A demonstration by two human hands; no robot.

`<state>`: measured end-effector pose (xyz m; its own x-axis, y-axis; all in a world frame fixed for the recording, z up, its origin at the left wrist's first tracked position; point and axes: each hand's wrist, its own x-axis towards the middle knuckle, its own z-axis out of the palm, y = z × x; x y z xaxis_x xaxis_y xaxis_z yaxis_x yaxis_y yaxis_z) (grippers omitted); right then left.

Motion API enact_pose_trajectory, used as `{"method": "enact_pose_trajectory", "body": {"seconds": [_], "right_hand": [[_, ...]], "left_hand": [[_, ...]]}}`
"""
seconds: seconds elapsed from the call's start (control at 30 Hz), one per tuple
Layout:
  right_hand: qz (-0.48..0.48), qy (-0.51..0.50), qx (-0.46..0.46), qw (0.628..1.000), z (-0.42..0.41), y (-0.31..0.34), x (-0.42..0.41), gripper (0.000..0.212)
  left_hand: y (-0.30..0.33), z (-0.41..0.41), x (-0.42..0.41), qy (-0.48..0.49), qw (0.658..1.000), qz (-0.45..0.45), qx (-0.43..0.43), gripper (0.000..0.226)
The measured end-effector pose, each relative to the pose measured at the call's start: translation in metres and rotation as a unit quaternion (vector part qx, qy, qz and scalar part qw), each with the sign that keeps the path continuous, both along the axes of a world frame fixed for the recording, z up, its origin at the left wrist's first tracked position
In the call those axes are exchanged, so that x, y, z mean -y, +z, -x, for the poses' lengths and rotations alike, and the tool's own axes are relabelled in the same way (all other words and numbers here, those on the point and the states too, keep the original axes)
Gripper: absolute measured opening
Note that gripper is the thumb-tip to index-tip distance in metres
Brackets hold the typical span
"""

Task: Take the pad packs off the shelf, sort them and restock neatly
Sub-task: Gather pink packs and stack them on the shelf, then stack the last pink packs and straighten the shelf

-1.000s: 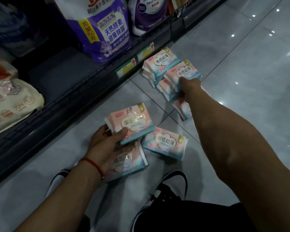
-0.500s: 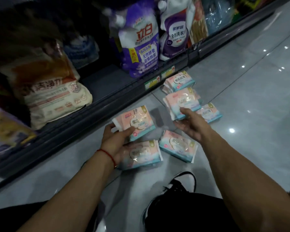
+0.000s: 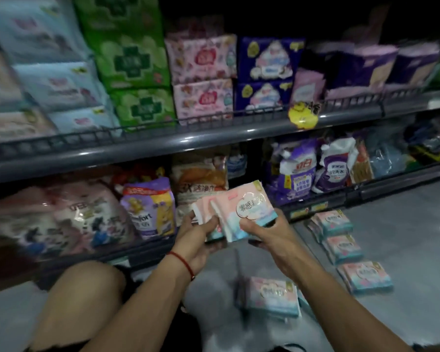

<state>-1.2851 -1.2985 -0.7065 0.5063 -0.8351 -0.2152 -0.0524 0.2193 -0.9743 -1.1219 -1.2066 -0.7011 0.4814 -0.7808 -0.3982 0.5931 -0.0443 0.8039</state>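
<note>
Both hands hold a small stack of pink and teal pad packs in front of the lower shelf. My left hand grips the stack's left end, thumb on top. My right hand grips its right lower edge. On the grey floor lie more of the same packs: one right under my right forearm, and three in a row at the right, the far pile, a middle pack and a near pack.
The upper shelf carries blue, green, pink and purple pad packs behind a wire rail. The bottom shelf holds detergent bags and a softener bag. My bare knee is at lower left. A yellow tag hangs from the rail.
My head has lifted, so the upper shelf is now in view. Both hands have risen off the floor and come together, holding packs as one stack. Before, each hand held its own pack.
</note>
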Motion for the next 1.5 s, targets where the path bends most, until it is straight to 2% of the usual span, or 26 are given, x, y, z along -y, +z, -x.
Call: {"method": "enact_pose_trajectory", "body": {"seconds": [0.1,0.2,0.27,0.33,0.4,0.53,0.63,0.77,0.97,1.07,1.17,1.33,1.5], "right_hand": [[0.019,-0.005,0.013,1.0,-0.034,0.017,-0.014,0.096],[0.036,-0.007,0.029,0.999,-0.07,0.034,-0.035,0.1],[0.044,-0.006,0.044,0.998,-0.094,0.048,-0.05,0.102],[0.05,0.013,0.054,0.997,-0.114,0.063,-0.066,0.094],[0.045,0.033,0.061,0.997,-0.134,0.077,-0.082,0.076],[0.006,0.112,0.057,0.992,-0.173,0.091,-0.098,0.054],[0.04,0.179,0.014,0.983,-0.207,0.093,-0.099,0.053],[0.07,0.266,-0.019,0.961,-0.254,0.089,-0.094,0.027],[0.043,0.288,0.022,0.956,-0.3,0.09,-0.101,0.03],[0.043,0.295,0.053,0.953,-0.315,0.093,-0.117,0.034],[0.044,0.302,0.081,0.949,-0.32,0.099,-0.143,0.037],[0.138,0.346,0.081,0.924,-0.334,0.142,-0.181,0.036],[0.2,0.334,0.115,0.914,-0.357,0.181,-0.209,0.043]], "left_hand": [[0.035,-0.017,-0.022,0.018,0.999,0.029,0.015,0.034],[0.066,-0.035,-0.046,0.013,0.999,0.03,0.017,0.033],[0.082,-0.049,-0.06,0.011,0.997,0.017,0.077,0.042],[0.098,-0.063,-0.073,0.007,0.987,-0.004,0.161,0.043],[0.114,-0.081,-0.085,0.011,0.976,-0.045,0.211,0.044],[0.129,-0.129,-0.114,0.097,0.973,-0.068,0.196,0.038],[0.113,-0.16,-0.137,0.142,0.971,-0.044,0.19,0.036],[0.085,-0.198,-0.144,0.184,0.967,-0.038,0.174,0.04],[0.094,-0.241,-0.151,0.194,0.956,-0.037,0.217,0.048],[0.111,-0.255,-0.167,0.213,0.94,-0.034,0.263,0.043],[0.124,-0.252,-0.199,0.238,0.926,-0.031,0.29,0.054],[0.14,-0.248,-0.258,0.273,0.907,-0.024,0.32,0.063],[0.181,-0.284,-0.291,0.259,0.89,-0.034,0.374,0.074]]}}
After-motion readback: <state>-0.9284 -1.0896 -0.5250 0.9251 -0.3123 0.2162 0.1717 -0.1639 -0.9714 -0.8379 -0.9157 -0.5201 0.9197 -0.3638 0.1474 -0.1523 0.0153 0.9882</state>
